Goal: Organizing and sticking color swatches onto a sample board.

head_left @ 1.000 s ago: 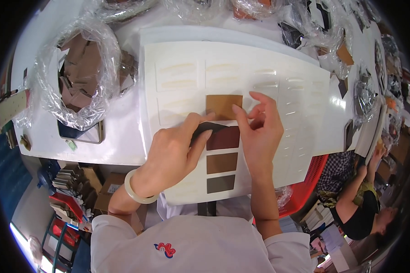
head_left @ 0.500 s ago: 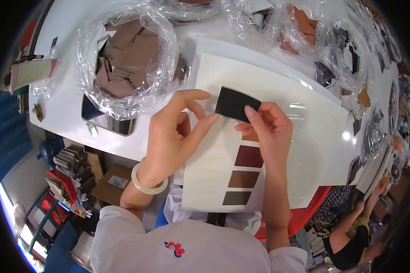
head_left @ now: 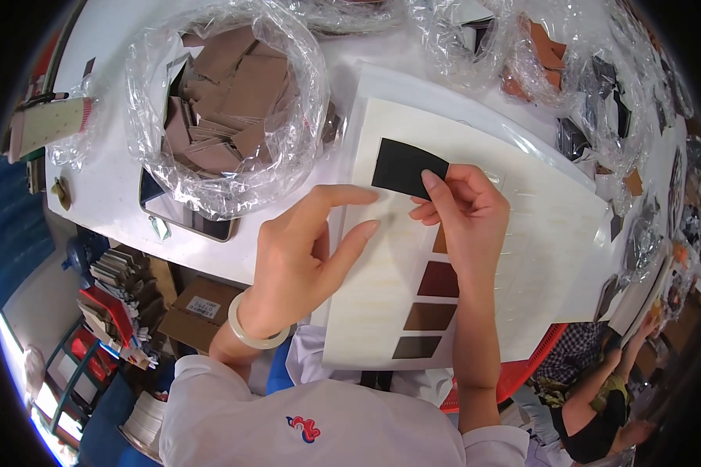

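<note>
Between the thumb and fingers of my right hand [head_left: 471,210] is a black rectangular swatch [head_left: 403,166], pinched at its right end above a white sheet [head_left: 366,296]. My left hand [head_left: 304,241] hovers just left of it, thumb and index finger apart, holding nothing; its other fingers are curled. Down the sheet runs a column of swatches: an orange-brown one [head_left: 441,240] partly hidden by my right hand, a dark red one [head_left: 438,279], a brown one [head_left: 430,317] and a grey one [head_left: 417,347]. Pale strips mark the sheet beside them.
A clear plastic bag [head_left: 308,148] of brownish swatches [head_left: 245,86] lies at the back left, by a phone [head_left: 183,206]. More bags with orange pieces [head_left: 544,48] and dark pieces [head_left: 600,86] lie back right. A co-worker [head_left: 592,412] is at the lower right.
The sheet and the bag have shifted slightly to the right in the picture. My left thumb and index finger have drawn down and away from the black swatch, which stays in my right hand.
</note>
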`<state>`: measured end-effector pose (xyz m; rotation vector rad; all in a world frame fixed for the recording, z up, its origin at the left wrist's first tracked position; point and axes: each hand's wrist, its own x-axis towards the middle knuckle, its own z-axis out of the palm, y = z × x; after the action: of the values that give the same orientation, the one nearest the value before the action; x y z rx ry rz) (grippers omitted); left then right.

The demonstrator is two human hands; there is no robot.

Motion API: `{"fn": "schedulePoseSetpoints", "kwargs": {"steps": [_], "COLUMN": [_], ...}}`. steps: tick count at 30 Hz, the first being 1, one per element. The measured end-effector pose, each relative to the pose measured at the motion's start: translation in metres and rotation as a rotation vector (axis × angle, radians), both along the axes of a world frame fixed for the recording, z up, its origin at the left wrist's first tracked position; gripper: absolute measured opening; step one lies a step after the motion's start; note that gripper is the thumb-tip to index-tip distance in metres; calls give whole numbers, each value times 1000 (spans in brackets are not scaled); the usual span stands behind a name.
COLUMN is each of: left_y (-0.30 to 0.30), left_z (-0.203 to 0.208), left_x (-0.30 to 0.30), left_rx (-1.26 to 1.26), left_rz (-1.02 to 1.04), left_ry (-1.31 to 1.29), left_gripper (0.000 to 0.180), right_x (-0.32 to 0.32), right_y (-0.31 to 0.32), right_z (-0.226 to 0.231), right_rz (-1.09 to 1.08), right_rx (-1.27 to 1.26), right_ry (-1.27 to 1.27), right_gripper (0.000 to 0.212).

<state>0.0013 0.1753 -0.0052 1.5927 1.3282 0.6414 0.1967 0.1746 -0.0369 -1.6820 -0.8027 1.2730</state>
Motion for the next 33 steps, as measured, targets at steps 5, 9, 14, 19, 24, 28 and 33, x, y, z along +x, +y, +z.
{"fn": "schedulePoseSetpoints", "kwargs": {"steps": [5,9,14,19,24,28,33], "left_y": [12,13,15,13,13,14,11], "left_z": [-13,-23,-17,-20,-19,-15,-11], "left_x": [11,14,14,16,17,22,25], "left_rx": [160,220,195,209,207,230,243], "left_rz": [-109,-169,-212,-215,-209,-214,-240], "left_ry": [31,91,148,129,136,147,265], "left_gripper": [29,31,47,38,40,40,45], "right_x": [-2,-5,-7,-9,-9,-6,31], "right_y": [2,2,-1,-1,1,0,13], "right_z": [1,4,4,3,2,4,2], "right_rz": [12,-7,-25,-13,-27,-6,2], "right_rx": [-16,-36,67,75,64,77,279], "right_ry": [-4,-12,-161,-208,-188,-236,-636], "right_gripper": [12,12,34,37,37,38,16]}}
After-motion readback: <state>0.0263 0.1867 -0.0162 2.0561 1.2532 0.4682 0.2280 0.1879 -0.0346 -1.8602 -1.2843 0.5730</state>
